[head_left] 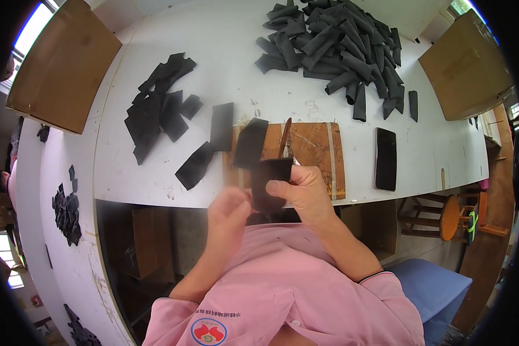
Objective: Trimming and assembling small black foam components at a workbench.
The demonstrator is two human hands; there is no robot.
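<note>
Pinched between the thumb and fingers of my right hand is a black fabric piece, held upright over the front edge of the table. My left hand is beside its left edge, blurred; whether its fingers touch the piece I cannot tell. Behind it, another black piece lies across the left of a worn wooden board. A thin brown stick-like tool rests on the board, its lower end hidden behind my right hand. Two more flat pieces lie left of the board.
A large heap of rolled black pieces covers the far right, with flat ones at the left. A black phone lies right of the board. Cardboard boxes stand at both sides. Wooden stool at lower right.
</note>
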